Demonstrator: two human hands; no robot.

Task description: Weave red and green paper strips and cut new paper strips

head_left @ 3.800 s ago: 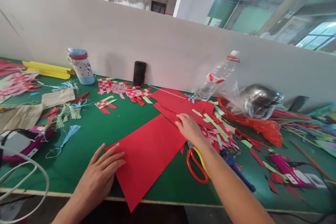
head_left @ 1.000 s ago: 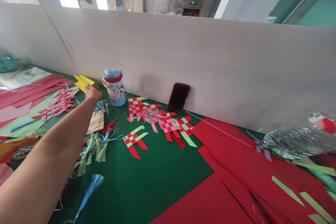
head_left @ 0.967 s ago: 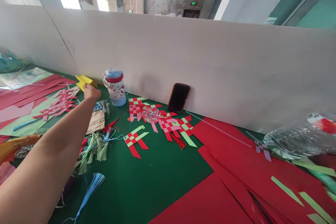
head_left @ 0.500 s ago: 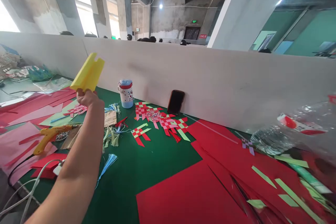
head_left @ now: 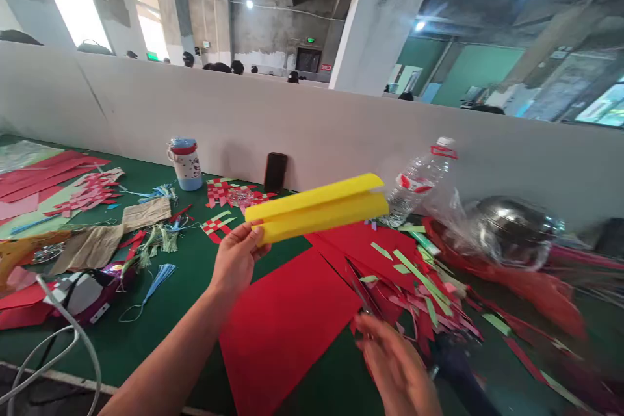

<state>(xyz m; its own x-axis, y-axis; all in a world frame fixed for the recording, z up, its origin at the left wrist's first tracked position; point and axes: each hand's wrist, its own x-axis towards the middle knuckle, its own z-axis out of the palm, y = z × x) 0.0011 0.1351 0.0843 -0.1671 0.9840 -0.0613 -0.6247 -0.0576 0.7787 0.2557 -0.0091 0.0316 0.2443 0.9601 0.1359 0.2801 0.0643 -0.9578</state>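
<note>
My left hand [head_left: 240,253] is closed on the near end of a folded sheet of yellow paper [head_left: 322,211], thumb on top. The paper is held in the air above the table, its long folds running to the right. My right hand [head_left: 392,361] is low on the right, somewhat blurred, its fingers stretched forward and slightly curved. Just beyond its fingertips lies a slim dark tool with a metallic look, perhaps scissors [head_left: 359,287], on the red paper [head_left: 287,318]. Whether the fingertips touch it I cannot tell.
Woven red-and-green paper pieces [head_left: 219,226], a cup [head_left: 186,166] and a phone [head_left: 275,172] stand or lie toward the white partition [head_left: 316,130]. On the right are a plastic bottle [head_left: 419,179], paper strips [head_left: 424,283] and a metal bowl [head_left: 511,224]. Tassels [head_left: 158,283] and a cable [head_left: 80,331] lie left.
The view has turned right. My left hand has brought the yellow paper from the left to the middle, nearer and lying more level. My right hand has come into view.
</note>
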